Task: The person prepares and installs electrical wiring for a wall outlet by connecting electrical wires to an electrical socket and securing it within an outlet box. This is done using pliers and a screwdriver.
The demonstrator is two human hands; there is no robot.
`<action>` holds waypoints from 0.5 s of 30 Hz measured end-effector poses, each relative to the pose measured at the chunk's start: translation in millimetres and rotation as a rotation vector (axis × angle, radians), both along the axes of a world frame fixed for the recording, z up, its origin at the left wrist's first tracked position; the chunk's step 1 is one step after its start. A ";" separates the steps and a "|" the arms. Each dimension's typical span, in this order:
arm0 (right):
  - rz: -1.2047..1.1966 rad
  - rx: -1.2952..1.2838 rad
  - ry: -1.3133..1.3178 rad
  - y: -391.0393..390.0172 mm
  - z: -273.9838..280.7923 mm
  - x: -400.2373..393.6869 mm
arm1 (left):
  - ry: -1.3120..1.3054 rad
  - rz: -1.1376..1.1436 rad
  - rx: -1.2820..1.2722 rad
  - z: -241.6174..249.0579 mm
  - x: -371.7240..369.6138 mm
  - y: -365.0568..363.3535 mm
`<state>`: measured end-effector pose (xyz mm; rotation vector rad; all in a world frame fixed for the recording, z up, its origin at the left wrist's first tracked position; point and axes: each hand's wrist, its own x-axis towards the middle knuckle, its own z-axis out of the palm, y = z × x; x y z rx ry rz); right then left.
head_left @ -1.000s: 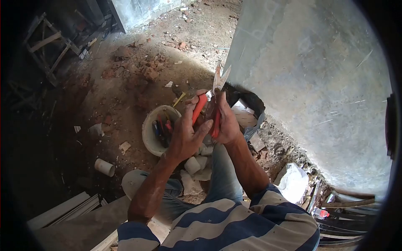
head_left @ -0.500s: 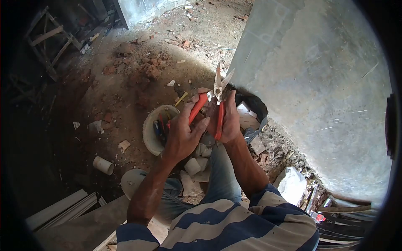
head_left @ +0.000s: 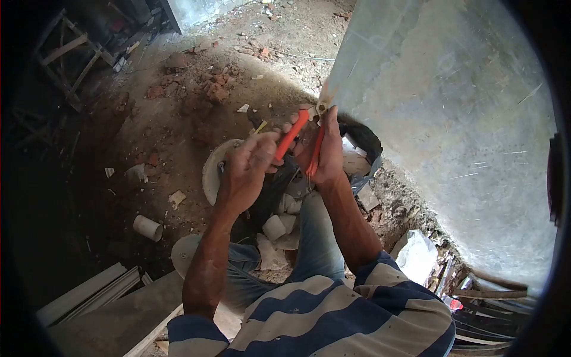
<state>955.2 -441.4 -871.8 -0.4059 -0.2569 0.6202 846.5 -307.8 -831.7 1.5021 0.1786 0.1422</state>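
Observation:
Both of my hands hold a pair of red-handled snips (head_left: 291, 138), raised in front of me with the blades up. The handles are spread apart and the metal blades look blurred, parted at the tips. My left hand (head_left: 253, 160) has its fingers closed on the left handle. Against the palm of my right hand (head_left: 328, 152) lies the other handle, its thumb reaching up near the pivot. Below my left hand stands a pale round bucket (head_left: 211, 172), partly hidden by that hand and arm.
A black bag or bucket (head_left: 366, 140) with pale pieces inside stands beside the grey wall (head_left: 446, 119). Pale chunks (head_left: 275, 227) lie between my legs. Broken brick (head_left: 217, 92) covers the dirt floor, with a short white pipe (head_left: 147, 228) at left.
The snips have moved up and to the right, and their blades now look blurred. My left hand has shifted up and slightly left, its grip changed. My right hand has risen a little.

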 end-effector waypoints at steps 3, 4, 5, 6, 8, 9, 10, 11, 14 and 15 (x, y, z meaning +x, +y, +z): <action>-0.004 0.142 0.060 -2.1 -10.2 7.2 | -0.095 -0.142 0.227 -3.6 -4.2 -8.8; -0.006 0.143 0.060 -2.2 -9.6 6.1 | -0.095 -0.144 0.227 -2.9 -5.5 -13.1; -0.089 0.081 0.065 -2.5 -8.6 3.9 | -0.081 -0.128 0.308 -1.6 -7.0 -18.1; -0.170 0.017 0.072 -2.4 -5.4 1.3 | -0.065 -0.111 0.388 -1.3 -7.7 -21.2; -0.176 -0.006 0.075 -1.8 4.0 -2.8 | -0.056 -0.089 0.360 -3.4 -6.7 -22.2; -0.181 -0.026 0.076 -1.8 6.4 -4.0 | -0.049 -0.067 0.335 -3.9 -6.2 -22.5; -0.181 -0.026 0.073 -2.4 6.5 -4.1 | -0.052 -0.067 0.335 -3.3 -5.6 -22.6; -0.164 0.007 0.092 -3.0 6.2 -4.7 | -0.048 -0.057 0.307 -2.0 -5.5 -22.4; -0.126 0.085 0.141 -0.6 8.1 -7.5 | -0.124 0.011 0.203 -16.3 -1.2 -21.5; -0.105 0.129 0.171 0.3 9.8 -8.8 | -0.202 0.071 0.125 -18.5 0.7 -21.6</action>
